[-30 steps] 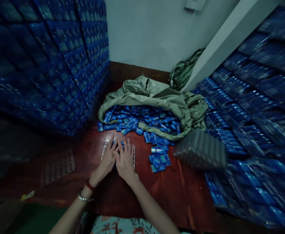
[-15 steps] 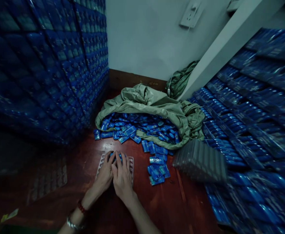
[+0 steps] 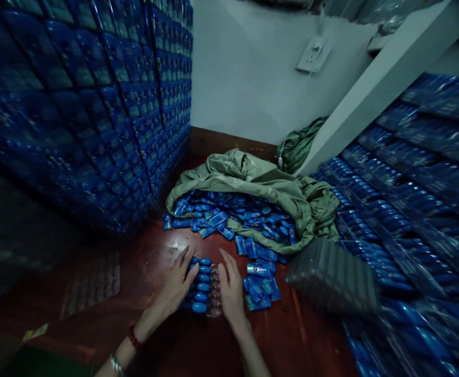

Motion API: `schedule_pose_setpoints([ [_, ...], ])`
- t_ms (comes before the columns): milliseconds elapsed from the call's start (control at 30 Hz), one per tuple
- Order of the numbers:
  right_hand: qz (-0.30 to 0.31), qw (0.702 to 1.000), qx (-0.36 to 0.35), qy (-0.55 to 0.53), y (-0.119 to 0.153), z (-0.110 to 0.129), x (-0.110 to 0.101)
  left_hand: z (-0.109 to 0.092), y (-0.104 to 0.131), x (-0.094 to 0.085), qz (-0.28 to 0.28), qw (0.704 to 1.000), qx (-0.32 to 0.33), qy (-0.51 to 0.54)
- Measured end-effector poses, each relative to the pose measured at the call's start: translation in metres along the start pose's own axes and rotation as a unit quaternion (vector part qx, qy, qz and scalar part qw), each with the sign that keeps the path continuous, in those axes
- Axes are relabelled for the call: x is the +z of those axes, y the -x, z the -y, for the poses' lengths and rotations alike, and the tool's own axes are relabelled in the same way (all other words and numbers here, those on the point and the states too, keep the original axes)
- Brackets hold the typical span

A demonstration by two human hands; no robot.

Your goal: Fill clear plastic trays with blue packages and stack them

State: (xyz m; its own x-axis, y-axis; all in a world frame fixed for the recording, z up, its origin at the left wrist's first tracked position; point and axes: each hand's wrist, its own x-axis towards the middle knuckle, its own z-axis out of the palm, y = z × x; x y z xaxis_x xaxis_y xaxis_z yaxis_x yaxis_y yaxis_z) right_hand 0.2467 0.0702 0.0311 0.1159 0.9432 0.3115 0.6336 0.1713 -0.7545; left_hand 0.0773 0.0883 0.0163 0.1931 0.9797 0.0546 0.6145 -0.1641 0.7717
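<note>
- The left hand [image 3: 176, 283] was unclenched, its fingers apart and its thumb over the blue packs [image 3: 203, 277] in the clear tray [image 3: 214, 293]; whether it pressed on them could not be told.
- The right hand [image 3: 231, 285] was loosely open, its fingers pointing up the frame along the tray's right edge; contact with that edge was unclear.
- The clear tray lay on the red surface [image 3: 276, 335], in the lower centre of the frame, blue packs filling the part beside the left hand and bare hollows showing next to the right.
- Loose blue packs [image 3: 258, 269] lay just right of the right hand.
- A green sack [image 3: 248, 173], its mouth spilling more blue packs, lay at the centre.
- A stack of ribbed trays [image 3: 327, 272] stood right of the loose packs.
- An empty tray [image 3: 91, 285] lay at lower left.
- Tall blue stacks [image 3: 115, 104] filled the upper left; packed blue rows [image 3: 405, 193] lined the right side.
</note>
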Motion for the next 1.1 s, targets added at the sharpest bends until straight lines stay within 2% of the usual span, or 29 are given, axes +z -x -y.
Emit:
schedule_pose_setpoints([
  [100, -0.060, 0.996, -0.001, 0.063, -0.052, -0.031, -0.032, -0.010, -0.040, -0.010, -0.021, 0.998, 0.056, -0.007],
  [167, -0.089, 0.986, -0.012, 0.139, -0.096, -0.050, -0.046, -0.016, -0.084, -0.012, -0.029, 0.993, 0.115, -0.019],
  [233, -0.095, 0.975, -0.019, 0.199, -0.140, -0.065, -0.050, -0.021, -0.133, -0.012, -0.047, 0.990, 0.121, -0.047],
  [300, -0.076, 0.974, -0.010, 0.212, -0.178, -0.075, -0.045, -0.022, -0.177, -0.011, -0.071, 0.994, 0.063, -0.046],
  [367, -0.040, 0.984, 0.026, 0.171, -0.208, -0.082, -0.034, -0.020, -0.212, -0.011, -0.085, 0.996, 0.014, -0.031],
  [467, 0.010, 0.993, 0.076, 0.090, -0.240, -0.091, -0.017, -0.013, -0.246, -0.014, -0.068, 0.998, 0.008, -0.011],
  [533, 0.036, 0.995, 0.071, 0.055, -0.254, -0.094, -0.008, -0.009, -0.259, -0.018, -0.038, 0.999, 0.018, 0.007],
  [700, 0.080, 0.996, 0.039, -0.007, -0.262, -0.089, 0.014, -0.012, -0.265, -0.028, 0.027, 0.995, 0.068, 0.075],
  [867, 0.087, 0.996, 0.012, -0.034, -0.236, -0.072, 0.022, -0.010, -0.244, -0.034, 0.057, 0.985, 0.108, 0.118],
  [967, 0.120, 0.990, -0.068, -0.002, -0.209, -0.058, 0.016, 0.000, -0.223, -0.037, 0.066, 0.991, 0.110, 0.047],
  [1100, 0.153, 0.970, -0.150, 0.111, -0.167, -0.042, 0.011, 0.012, -0.184, -0.039, 0.056, 0.976, 0.188, -0.093],
])
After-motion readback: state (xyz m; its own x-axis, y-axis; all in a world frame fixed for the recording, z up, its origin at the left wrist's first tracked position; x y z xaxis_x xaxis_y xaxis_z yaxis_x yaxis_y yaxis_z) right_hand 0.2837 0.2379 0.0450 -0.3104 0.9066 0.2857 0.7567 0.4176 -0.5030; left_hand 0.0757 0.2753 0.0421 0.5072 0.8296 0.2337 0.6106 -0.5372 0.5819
